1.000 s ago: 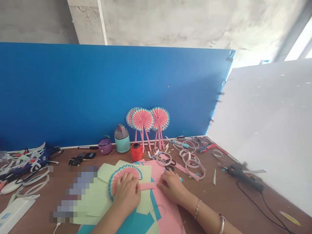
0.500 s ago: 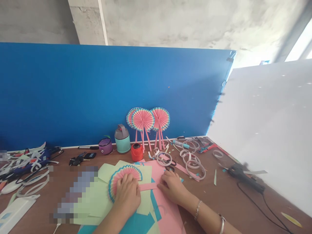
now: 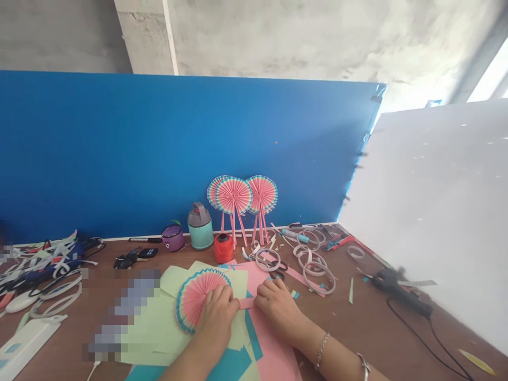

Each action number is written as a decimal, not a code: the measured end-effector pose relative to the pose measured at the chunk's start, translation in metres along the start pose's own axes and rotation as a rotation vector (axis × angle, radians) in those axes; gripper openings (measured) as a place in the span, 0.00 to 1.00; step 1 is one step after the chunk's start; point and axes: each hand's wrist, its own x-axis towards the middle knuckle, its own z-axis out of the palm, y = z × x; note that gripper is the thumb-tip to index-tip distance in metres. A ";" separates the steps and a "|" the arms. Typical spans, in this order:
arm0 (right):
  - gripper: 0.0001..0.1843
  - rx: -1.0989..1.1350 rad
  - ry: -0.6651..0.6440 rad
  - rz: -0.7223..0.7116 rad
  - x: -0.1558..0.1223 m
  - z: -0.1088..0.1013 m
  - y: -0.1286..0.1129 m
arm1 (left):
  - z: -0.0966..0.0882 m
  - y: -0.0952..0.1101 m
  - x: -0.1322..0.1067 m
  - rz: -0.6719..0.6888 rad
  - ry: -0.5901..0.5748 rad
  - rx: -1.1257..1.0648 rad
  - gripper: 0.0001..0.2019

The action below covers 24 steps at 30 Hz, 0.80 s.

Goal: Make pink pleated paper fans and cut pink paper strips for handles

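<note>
Nearest, below the left fingers, teal paper lay beneath pale green sheets; a pink sheet spread under the right fingers. The left hand had its fingers bent over the pleated fan, which lay flat, mostly to their left; whether they gripped anything underneath could not be told. The right hand grasped the far end of a pink strip, which bridged the gap between both hands. Good work here seemed to call for light pressure from the left fingers, sparing the pleats, while the right ones kept the strip straight and level without tugging. Just beyond the right fingers sat clear rings; farther off, finished-looking fans leaned by the blue panel.
</note>
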 end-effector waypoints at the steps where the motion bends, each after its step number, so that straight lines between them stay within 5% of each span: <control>1: 0.08 -0.017 -0.007 -0.029 0.000 0.000 0.000 | 0.002 0.000 0.000 0.011 -0.013 0.007 0.13; 8: 0.09 -0.079 -0.027 -0.097 0.001 -0.008 -0.003 | 0.004 0.002 -0.003 0.067 -0.026 -0.035 0.13; 16: 0.07 -0.137 0.040 -0.103 0.004 0.009 0.000 | 0.002 0.003 0.000 0.092 0.075 0.080 0.12; 24: 0.04 -0.074 -0.001 -0.006 0.003 0.001 0.000 | 0.005 0.004 -0.001 0.057 -0.045 0.126 0.11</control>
